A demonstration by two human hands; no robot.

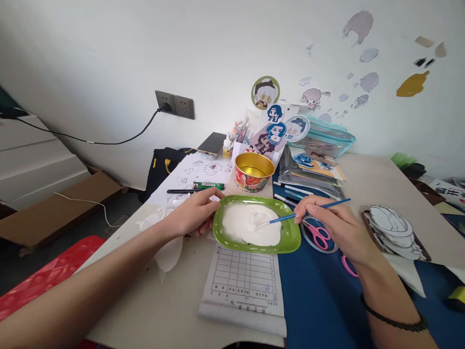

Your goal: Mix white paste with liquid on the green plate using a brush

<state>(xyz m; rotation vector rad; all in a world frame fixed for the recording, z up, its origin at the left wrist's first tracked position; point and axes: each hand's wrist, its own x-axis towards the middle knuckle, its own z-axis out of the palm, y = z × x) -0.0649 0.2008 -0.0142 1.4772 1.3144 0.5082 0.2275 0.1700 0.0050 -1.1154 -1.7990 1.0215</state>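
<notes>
A green plate (290, 236) lies on the table in front of me with a white paste-like mass (250, 224) spread in it. My left hand (196, 212) grips the plate's left rim, fingers curled over the edge. My right hand (332, 225) pinches a thin blue brush (312, 210), whose tip rests in the white mass. Pink-handled scissors (319, 235) lie on a round blue disc under my right hand.
A gold-lined tin bowl (253, 172) stands behind the plate. A printed form pad (244, 286) lies in front of it. Sketch sheets (203, 174), a lighter, a pen, a phone (212, 143), character cut-outs (276, 128), plastic folders and a paper shape (392, 224) crowd the table.
</notes>
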